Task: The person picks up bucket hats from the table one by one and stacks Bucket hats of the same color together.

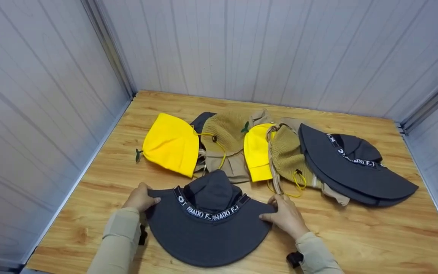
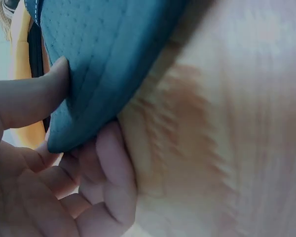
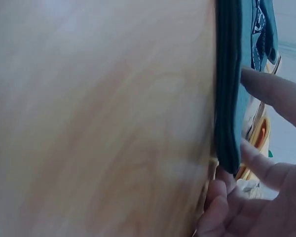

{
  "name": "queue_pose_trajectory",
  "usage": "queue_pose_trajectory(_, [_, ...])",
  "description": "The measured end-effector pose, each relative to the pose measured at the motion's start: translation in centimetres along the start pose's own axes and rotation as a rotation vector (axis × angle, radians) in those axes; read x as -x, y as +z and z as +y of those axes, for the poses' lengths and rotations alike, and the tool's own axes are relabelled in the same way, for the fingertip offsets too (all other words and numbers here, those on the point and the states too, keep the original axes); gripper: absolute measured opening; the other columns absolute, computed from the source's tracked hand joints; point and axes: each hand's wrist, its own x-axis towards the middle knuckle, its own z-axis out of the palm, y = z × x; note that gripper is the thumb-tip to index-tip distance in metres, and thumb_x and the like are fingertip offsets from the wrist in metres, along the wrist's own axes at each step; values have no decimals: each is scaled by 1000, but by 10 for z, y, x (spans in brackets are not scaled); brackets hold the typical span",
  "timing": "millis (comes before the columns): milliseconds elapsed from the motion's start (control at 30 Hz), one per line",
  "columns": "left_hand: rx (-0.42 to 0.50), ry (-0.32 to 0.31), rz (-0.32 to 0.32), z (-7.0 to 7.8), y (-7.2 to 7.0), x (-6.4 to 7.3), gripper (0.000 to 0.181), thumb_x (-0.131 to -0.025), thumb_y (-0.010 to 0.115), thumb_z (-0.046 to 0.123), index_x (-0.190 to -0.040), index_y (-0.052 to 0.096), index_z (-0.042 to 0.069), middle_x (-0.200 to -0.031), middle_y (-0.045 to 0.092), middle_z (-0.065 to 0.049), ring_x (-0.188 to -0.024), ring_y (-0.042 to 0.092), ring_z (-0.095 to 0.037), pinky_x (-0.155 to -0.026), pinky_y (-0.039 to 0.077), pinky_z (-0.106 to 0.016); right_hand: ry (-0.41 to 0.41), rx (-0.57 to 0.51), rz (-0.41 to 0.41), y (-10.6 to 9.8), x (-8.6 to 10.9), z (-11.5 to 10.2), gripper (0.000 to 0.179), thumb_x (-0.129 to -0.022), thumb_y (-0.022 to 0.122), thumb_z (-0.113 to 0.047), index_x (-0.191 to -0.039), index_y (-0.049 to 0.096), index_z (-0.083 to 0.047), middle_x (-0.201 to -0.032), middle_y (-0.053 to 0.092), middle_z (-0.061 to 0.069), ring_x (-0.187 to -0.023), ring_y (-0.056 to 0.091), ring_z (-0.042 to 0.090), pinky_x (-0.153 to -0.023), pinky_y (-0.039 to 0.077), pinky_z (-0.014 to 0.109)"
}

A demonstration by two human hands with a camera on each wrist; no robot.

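The left hand [image 1: 140,198] pinches the left tip of the front hat's [image 1: 213,243] brim, thumb on top and fingers curled beneath; the right hand [image 1: 285,215] pinches the opposite tip in the same way. Between them the hat lies at the near side of the bench [image 1: 371,239], its wide brim toward the person and its crown pointing away, with a lettered band [image 1: 203,214] curving across the front. The step in hand looks to be steadying or spreading the brim, and the next move probably calls for both hands working evenly, so that the brim keeps its shape and does not twist. A striped strap [image 1: 274,173] runs down to the right hand's fingers; whether it is touched cannot be told, and it could snag. Just beyond the crown sit a left yellow hat [image 1: 173,146], two mesh hats [image 1: 226,131] and a smaller yellow hat [image 1: 257,152], overlapping in a loose heap, with two stacked grey hats [image 1: 356,179] at its right end. The left wrist view shows the curled fingers under the brim, hidden from the head view; the right wrist view shows the brim edge-on, while only the head view gives the whole layout.
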Motion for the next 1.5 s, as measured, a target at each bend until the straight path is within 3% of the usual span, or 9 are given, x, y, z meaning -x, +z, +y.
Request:
queue_pose_trajectory(267, [28,19,-28,-1,-2,-1,40,-93,65,9,-118,41,-12,-114,52,-34,-107,54,-44,-99,44,-55,56,-431,157,-37,-17,22,39,-92,70,-15,-125,59,3,-111,66,17,-85,60,10,-77,51,25])
queue_pose_trajectory(400, [28,20,-37,-4,-1,-4,38,-93,65,8,-116,41,-11,-111,53,-33,-104,56,-42,-98,45,-54,133,-971,202,-64,-22,37,55,-101,54,-13,-149,33,4,-112,69,4,-93,65,3,-95,50,20])
queue_pose_trajectory(500, [26,18,-45,-4,1,-5,36,-93,65,8,-114,42,-10,-109,54,-31,-102,56,-41,-97,45,-53,241,-1431,121,-80,-22,52,58,-104,46,-12,-155,20,-5,-102,70,-4,-101,68,11,-110,42,25])
queue_pose_trajectory(600, [20,6,-61,-3,0,-6,36,-93,65,9,-113,42,-9,-108,55,-30,-103,56,-39,-97,45,-52,378,-1773,30,-90,-25,71,51,-105,42,-13,-152,23,-18,-95,72,6,-123,60,16,-116,33,25])
queue_pose_trajectory(767, [14,-10,-84,-3,-3,-4,37,-94,65,10,-115,41,-9,-111,55,-30,-104,56,-40,-97,45,-52,517,-2172,23,-89,-34,89,63,-106,41,-15,-157,9,-33,-151,45,2,-151,18,8,-119,26,23])
queue_pose_trajectory(833, [12,-10,-85,-3,-3,-4,37,-94,65,11,-115,42,-9,-111,55,-30,-104,56,-39,-97,46,-51,530,-2258,53,-88,-36,90,69,-105,43,-15,-157,3,-36,-161,21,-10,-150,20,6,-119,25,22])
queue_pose_trajectory(900, [8,-10,-86,-2,-3,-4,37,-94,66,12,-115,43,-8,-111,55,-29,-103,56,-39,-96,46,-50,552,-2325,92,-88,-39,90,71,-104,47,-16,-157,5,-37,-162,16,-14,-150,21,5,-119,25,22])
queue_pose_trajectory(1133, [12,-8,-81,2,-5,-5,35,-93,68,14,-110,45,-6,-105,56,-24,-98,56,-34,-92,47,-46,662,-2398,206,-98,-47,89,53,-94,66,-25,-136,33,-28,-158,30,-8,-145,34,7,-115,35,27])
queue_pose_trajectory(1500, [26,-16,-96,-1,-9,-5,36,-92,68,13,-111,44,-6,-104,56,-23,-98,56,-33,-91,48,-45,738,-2319,139,-113,-54,89,41,-88,71,-32,-114,43,-18,-128,63,15,-141,41,12,-111,41,30])
